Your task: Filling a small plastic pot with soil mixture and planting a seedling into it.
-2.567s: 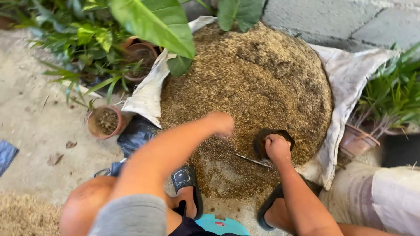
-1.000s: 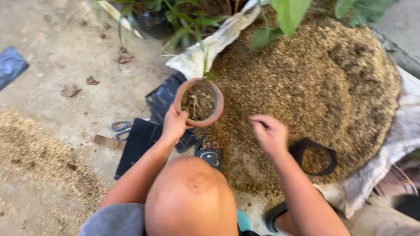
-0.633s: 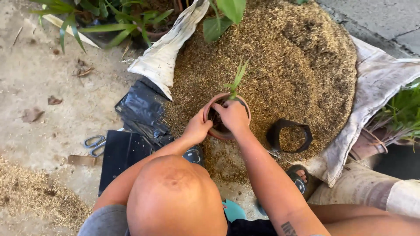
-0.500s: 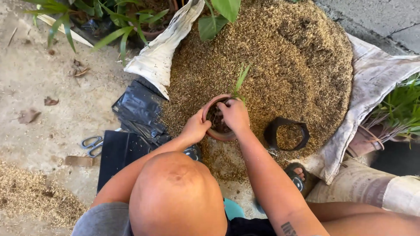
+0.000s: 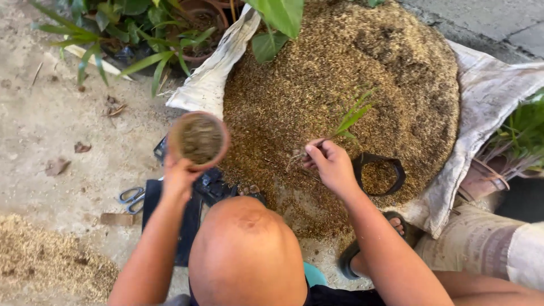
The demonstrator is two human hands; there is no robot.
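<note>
Left hand (image 5: 180,177) grips pot (image 5: 198,138) from below, fingers wrapped on its rim, raised off the pile at 9 o'clock. Right hand (image 5: 333,165) pinches seedling (image 5: 347,122) by the root end, leaves pointing 1 o'clock. Husk heap (image 5: 340,73) on white sacking (image 5: 487,96), concrete floor, scissors (image 5: 131,198) at 8 o'clock. Vs 0.5 s ago: both hands were on the pot on the heap; now split, seedling out.
</note>
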